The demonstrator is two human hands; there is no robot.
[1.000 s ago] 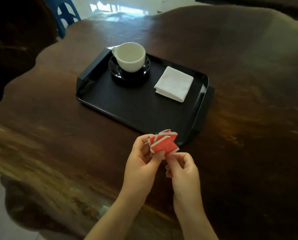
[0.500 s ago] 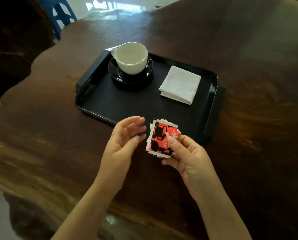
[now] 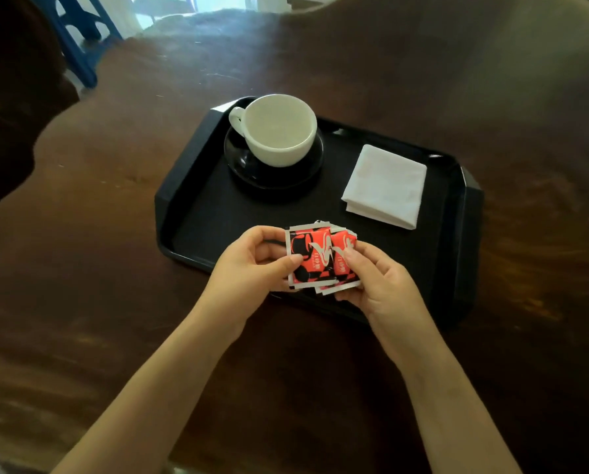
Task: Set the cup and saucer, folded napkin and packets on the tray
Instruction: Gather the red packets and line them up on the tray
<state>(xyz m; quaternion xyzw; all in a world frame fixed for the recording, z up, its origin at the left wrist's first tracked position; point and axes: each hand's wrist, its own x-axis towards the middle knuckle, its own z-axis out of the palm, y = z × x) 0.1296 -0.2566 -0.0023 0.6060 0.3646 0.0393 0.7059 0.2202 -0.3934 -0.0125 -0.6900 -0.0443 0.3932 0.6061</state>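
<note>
A black tray (image 3: pixel 190 186) lies on the dark wooden table. At its far left a white cup (image 3: pixel 279 131) stands on a black saucer (image 3: pixel 296 176). A folded white napkin (image 3: pixel 385 186) lies at the tray's far right. Over the tray's near edge I hold a small stack of red, black and white packets (image 3: pixel 317 258). My left hand (image 3: pixel 252 268) pinches the stack's left side. My right hand (image 3: pixel 382 278) grips its right side, thumb on top. The lower packets are mostly hidden under the top one.
The wooden table (image 3: pixel 81 268) has an irregular edge at the left and near side. A blue chair frame (image 3: pixel 77 39) stands beyond the far left corner.
The packets moved forward from in front of the tray to over its near edge. My left hand, which had let go half a second ago, grips the stack again.
</note>
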